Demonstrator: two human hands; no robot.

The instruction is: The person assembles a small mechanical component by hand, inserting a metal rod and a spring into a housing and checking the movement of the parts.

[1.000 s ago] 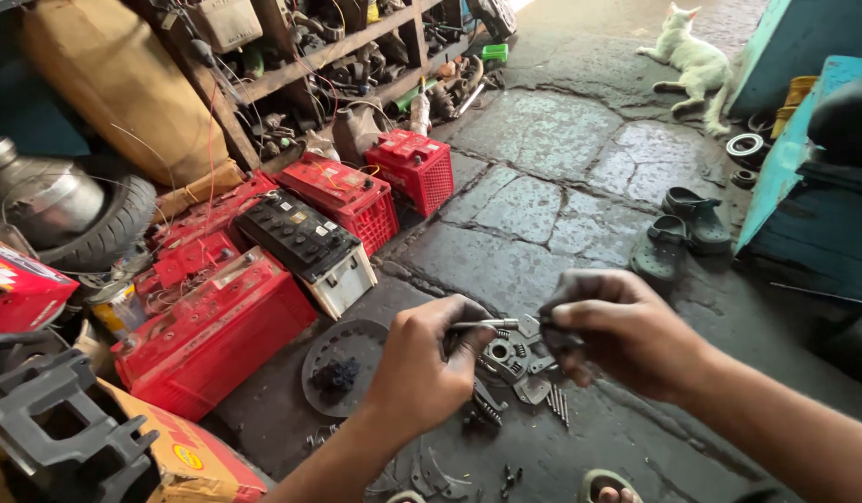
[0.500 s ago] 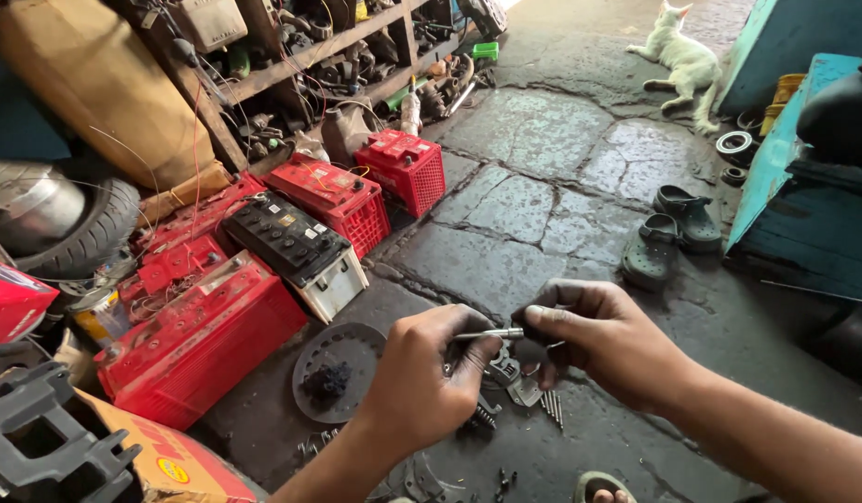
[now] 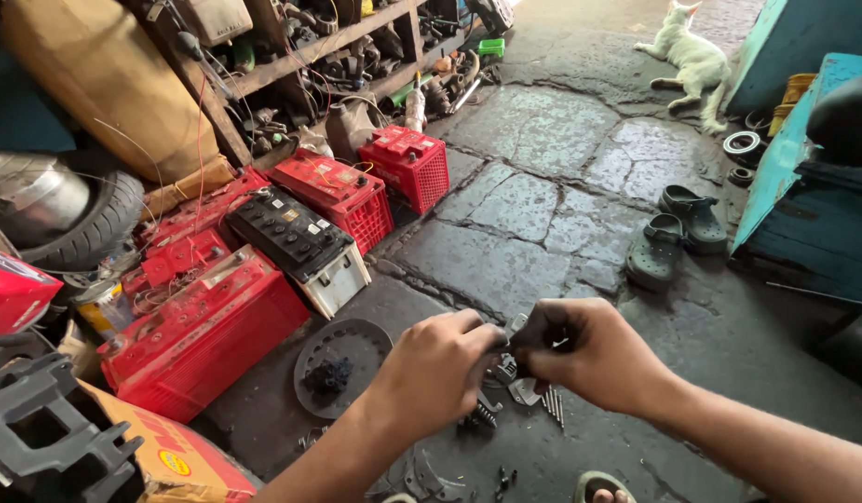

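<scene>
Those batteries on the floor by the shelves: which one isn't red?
The battery with the black top and pale sides. It lies between the big red battery near the left hand and the red ones towards the shelf.

We see red batteries (image 3: 207, 326) lined along the stone floor (image 3: 533, 214), one black-topped battery (image 3: 296, 237) among them. Behind stands a cluttered wooden shelf (image 3: 291, 56), with a tyre (image 3: 95, 224) at left. A white cat (image 3: 687, 56) lies far off; dark sandals (image 3: 673, 233) rest near a blue cabinet (image 3: 803, 205).
</scene>
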